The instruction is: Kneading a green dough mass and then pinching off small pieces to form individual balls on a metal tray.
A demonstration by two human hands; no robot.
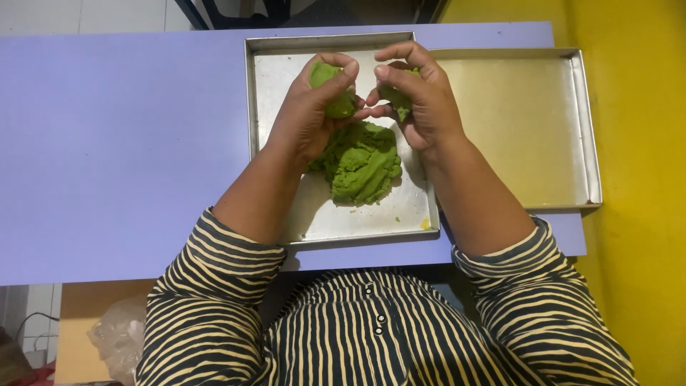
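Observation:
A mound of green dough (361, 164) lies in the middle of a square metal tray (336, 218) on a lilac table. Above the mound, my left hand (311, 114) grips a rounded lump of green dough (336, 89) between thumb and fingers. My right hand (418, 96) holds a smaller piece of green dough (398, 99), its fingers curled around it. The two hands nearly touch at the fingertips over the far half of the tray.
An empty second metal tray (525, 125) sits to the right, against the first. The lilac table (121, 150) stretches to the left. A yellow wall or panel (643, 179) runs along the right side. A clear plastic bag (118, 332) lies below the table's near edge.

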